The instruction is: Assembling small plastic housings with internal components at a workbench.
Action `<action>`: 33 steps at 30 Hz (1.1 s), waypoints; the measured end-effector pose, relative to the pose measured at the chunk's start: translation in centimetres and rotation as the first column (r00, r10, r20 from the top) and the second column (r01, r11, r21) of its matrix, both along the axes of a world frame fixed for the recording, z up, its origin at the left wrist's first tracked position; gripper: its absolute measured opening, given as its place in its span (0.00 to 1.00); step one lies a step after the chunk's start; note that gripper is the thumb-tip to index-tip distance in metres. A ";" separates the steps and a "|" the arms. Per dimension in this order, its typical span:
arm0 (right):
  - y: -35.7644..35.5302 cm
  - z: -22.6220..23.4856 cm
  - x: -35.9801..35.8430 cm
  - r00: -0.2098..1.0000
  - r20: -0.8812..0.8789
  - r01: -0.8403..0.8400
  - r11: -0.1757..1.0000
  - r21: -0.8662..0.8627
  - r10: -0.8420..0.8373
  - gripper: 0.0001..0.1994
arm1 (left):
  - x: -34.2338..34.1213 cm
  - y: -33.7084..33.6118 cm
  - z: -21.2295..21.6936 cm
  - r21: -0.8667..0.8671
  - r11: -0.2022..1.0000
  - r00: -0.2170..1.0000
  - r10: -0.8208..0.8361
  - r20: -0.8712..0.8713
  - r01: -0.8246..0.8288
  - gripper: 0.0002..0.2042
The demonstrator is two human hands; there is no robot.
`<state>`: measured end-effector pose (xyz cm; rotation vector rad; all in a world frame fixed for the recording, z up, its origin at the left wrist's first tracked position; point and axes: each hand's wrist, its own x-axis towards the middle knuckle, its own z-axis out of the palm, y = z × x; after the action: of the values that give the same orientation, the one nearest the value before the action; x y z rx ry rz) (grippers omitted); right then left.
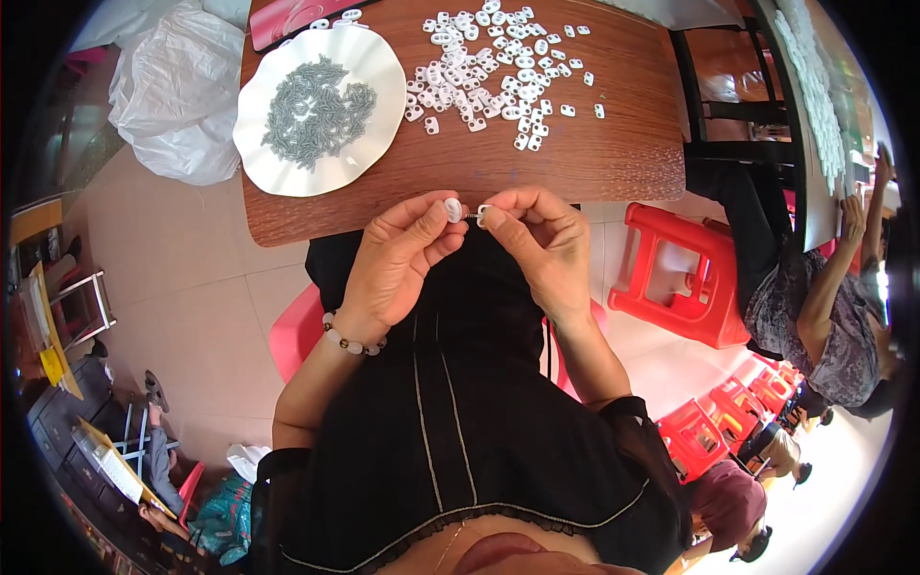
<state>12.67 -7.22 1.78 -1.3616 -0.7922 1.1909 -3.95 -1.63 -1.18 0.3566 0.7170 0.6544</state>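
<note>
My left hand (395, 264) pinches a small white oval plastic piece (453, 210) between thumb and fingers, just beyond the near table edge. Facing it, my right hand (544, 244) grips another small white plastic piece (483, 215) by its side. Between the two pieces runs a thin, short metal part (471, 217), which looks like a spring. Its ends are partly hidden by my fingers. A wavy-rimmed white plate (379, 72) at the table's left carries a heap of small grey spring-like parts (314, 113). Many white two-holed plastic pieces (471, 81) lie scattered right of it.
The brown wooden table (613, 163) spans the upper middle. A white plastic bag (177, 91) stands left of it. Red plastic stools (676, 273) are at the right, near a person (824, 316) at another table. Other people sit at lower left and lower right.
</note>
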 end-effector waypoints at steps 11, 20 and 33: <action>0.0 0.9 -0.4 0.979 0.201 0.015 1.000 0.007 -0.016 0.03 | 0.0 0.0 -0.2 -0.010 1.000 1.000 -0.012 -0.002 0.012 0.12; 0.2 0.8 -0.7 0.975 0.218 0.039 0.999 0.032 -0.045 0.03 | 0.0 0.0 0.0 0.036 0.999 1.000 0.008 -0.027 -0.008 0.12; 0.0 0.1 -0.8 0.959 0.277 0.053 0.998 0.027 -0.058 0.04 | 0.2 -0.2 0.0 0.076 0.997 0.999 0.035 -0.039 -0.032 0.11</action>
<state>11.87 -7.21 1.86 -1.5463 -0.9536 0.9567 -3.76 -1.86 -1.20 0.4286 0.7389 0.7084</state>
